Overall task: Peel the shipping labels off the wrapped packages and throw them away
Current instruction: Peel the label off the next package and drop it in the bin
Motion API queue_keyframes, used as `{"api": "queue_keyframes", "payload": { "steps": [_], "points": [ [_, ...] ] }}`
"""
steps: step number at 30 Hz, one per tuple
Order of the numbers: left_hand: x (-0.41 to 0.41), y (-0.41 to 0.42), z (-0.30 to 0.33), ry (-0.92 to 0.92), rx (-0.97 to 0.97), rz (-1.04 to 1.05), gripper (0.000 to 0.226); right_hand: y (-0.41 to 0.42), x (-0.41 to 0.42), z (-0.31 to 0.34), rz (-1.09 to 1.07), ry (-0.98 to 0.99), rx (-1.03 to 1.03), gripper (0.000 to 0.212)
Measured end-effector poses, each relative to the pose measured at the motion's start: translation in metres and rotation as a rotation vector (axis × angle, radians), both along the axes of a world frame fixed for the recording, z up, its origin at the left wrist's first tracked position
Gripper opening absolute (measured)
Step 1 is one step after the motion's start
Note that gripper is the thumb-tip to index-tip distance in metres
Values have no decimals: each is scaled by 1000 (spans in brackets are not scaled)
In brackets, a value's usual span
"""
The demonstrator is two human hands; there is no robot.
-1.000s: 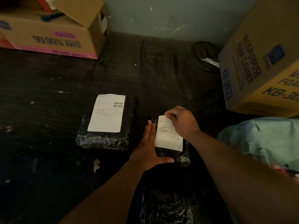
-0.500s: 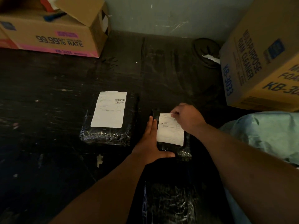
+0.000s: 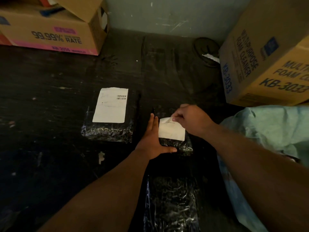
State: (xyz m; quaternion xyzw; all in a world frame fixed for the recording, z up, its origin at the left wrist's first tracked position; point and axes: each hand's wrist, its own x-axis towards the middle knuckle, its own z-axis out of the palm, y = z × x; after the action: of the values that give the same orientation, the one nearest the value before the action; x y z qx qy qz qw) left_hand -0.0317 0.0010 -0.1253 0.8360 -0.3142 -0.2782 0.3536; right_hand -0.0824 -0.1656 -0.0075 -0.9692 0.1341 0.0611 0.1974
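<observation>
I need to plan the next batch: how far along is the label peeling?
Done: the nearest package shows no label. In hand: the right hand is pulling up the small label while the left hand steadies that package. Left: the big label on the left package is untouched.

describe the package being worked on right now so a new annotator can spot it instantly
Start at the big "FOAM CLEANER" cardboard box on the right, then drop down-left to the dark floor between the two hands. The package there is the small black shiny-wrapped one, braced by the left hand. Unlike the larger package to its left, whose label lies flat, its label is being lifted at the top edge by the right hand.
</observation>
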Motion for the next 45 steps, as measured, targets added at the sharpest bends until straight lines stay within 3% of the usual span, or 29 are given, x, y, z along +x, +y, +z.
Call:
{"api": "queue_keyframes", "payload": {
  "steps": [22, 31, 37, 45],
  "points": [
    [0, 1, 3, -28, 42, -15, 150, 20, -46, 58, -6, -101, -81, 20],
    [1, 2, 1, -40, 78, -44, 153, 10, -61, 98, -154, -320, -106, 18],
    [0, -1, 13, -163, 252, -90, 150, 2, -70, 136, -105, -347, -220, 29],
    [-20, -14, 52, -374, 489, -173, 123, -19, -119, 173, -155, -221, -362, 36]
  ]
}}
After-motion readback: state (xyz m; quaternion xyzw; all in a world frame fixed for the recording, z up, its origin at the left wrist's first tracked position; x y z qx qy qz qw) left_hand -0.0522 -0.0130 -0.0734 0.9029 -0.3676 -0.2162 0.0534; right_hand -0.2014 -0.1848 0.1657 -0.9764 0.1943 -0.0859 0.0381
